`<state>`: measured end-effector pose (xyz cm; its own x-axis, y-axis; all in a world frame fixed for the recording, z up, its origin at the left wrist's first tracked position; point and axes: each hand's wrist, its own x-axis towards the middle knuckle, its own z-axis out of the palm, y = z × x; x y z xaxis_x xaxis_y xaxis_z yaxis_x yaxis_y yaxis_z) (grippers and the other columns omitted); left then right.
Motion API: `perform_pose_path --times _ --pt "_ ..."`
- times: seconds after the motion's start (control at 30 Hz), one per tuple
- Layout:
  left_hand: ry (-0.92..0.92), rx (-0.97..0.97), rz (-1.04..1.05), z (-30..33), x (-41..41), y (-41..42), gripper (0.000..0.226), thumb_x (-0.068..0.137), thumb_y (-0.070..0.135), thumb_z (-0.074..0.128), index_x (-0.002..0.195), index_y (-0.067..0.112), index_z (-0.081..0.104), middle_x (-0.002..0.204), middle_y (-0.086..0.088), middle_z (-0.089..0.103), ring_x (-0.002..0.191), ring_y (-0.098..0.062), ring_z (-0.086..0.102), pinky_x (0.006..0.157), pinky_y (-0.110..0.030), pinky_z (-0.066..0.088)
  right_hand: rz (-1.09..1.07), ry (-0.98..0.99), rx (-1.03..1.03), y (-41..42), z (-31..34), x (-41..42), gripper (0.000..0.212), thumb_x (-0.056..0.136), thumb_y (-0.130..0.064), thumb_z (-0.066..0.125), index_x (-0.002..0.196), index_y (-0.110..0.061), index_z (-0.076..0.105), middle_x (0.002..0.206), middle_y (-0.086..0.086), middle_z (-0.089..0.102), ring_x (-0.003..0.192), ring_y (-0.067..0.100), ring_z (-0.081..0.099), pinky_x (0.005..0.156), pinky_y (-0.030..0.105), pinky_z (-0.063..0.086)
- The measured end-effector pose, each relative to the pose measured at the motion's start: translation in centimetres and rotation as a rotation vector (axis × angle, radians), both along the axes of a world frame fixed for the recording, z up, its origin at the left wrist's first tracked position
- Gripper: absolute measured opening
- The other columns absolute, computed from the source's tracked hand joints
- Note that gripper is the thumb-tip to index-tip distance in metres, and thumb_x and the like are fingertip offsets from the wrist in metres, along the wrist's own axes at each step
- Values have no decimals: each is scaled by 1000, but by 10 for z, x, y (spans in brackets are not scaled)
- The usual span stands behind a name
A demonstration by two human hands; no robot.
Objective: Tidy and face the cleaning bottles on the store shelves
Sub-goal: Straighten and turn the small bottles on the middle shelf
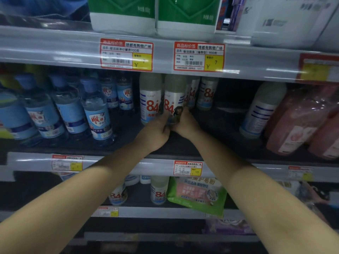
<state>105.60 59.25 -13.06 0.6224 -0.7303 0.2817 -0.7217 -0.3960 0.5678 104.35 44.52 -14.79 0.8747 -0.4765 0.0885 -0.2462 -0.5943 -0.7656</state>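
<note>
Two bare forearms are being extended; the left hand and right hand are being wrapped low around the white plastic "84" disinfectant bottle, judged smooth, rigid, moderately heavy.

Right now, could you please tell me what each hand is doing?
Left hand: closed on the 84 bottle, low on its left side.
Right hand: closed on the same bottle, low on its right side.

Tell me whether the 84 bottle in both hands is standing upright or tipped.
Upright. The 84 bottle stands vertical, cap under the shelf edge, level with its neighbour, both hands gripping its base.
</note>
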Motion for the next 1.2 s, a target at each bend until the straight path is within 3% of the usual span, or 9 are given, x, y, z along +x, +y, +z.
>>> perform_pose_path --times 0.13,0.27,0.33,0.5,0.7,0.83,0.93,1.03,1.2 --pt "-123 -1 32 -10 -21 31 64 91 12 41 148 16 12 131 -19 51 110 -30 53 93 -34 44 -55 -69 -70 10 5 -26 85 52 -53 72 127 -22 48 123 0 60 115 17 56 94 38 49" --pt "-337 -126 -116 -38 -52 49 62 78 16 34 138 1 36 134 -19 50 121 -28 47 104 -24 31 -61 -352 -246 40 9 -77 44 82 -19 66 123 -10 53 122 8 57 115 20 52 92 26 40" --pt "-386 -160 -174 -54 -58 55 57 76 9 37 133 2 41 132 -18 52 124 -24 42 107 -26 29 -69 -472 -453 54 -3 -92 33 82 -21 59 112 -8 59 112 11 60 106 24 55 92 35 43" --pt "-545 -187 -147 -82 -61 75 35 72 4 45 105 4 56 107 -15 61 103 -28 52 91 -37 41 31 -615 -721 69 -41 -127 14 78 -16 54 90 -10 57 90 12 60 86 19 46 75 31 34" --pt "-679 -154 -170 -93 -63 88 10 69 7 50 69 6 60 75 -9 60 79 -23 47 74 -31 33 263 -491 -797 78 -95 -148 9 80 -13 53 72 -9 52 74 7 55 71 19 53 67 22 37" --pt "-517 38 -191 -117 -62 89 17 71 13 45 73 5 61 74 -10 61 70 -25 55 63 -29 43 280 -353 -827 78 -117 -145 8 76 -17 60 80 -12 56 78 6 63 67 18 62 56 19 44" --pt "-282 102 21 -139 -55 85 24 72 16 45 83 6 64 78 -12 65 69 -30 63 60 -30 50 177 -49 -734 73 -133 -132 50 69 -21 77 113 -7 58 112 13 63 104 29 63 85 34 52" --pt "-9 106 251 -152 -52 75 38 79 13 57 115 6 53 101 -15 63 90 -31 62 72 -34 51 123 189 -490 75 -136 -114 78 77 -30 72 140 -10 31 143 11 41 133 28 39 110 38 34" --pt "282 49 233 -148 -50 50 51 84 12 60 132 8 42 132 -13 50 120 -28 49 94 -31 40 148 206 -168 83 -132 -86 50 78 -20 71 121 -15 44 112 2 54 118 23 51 96 29 43"
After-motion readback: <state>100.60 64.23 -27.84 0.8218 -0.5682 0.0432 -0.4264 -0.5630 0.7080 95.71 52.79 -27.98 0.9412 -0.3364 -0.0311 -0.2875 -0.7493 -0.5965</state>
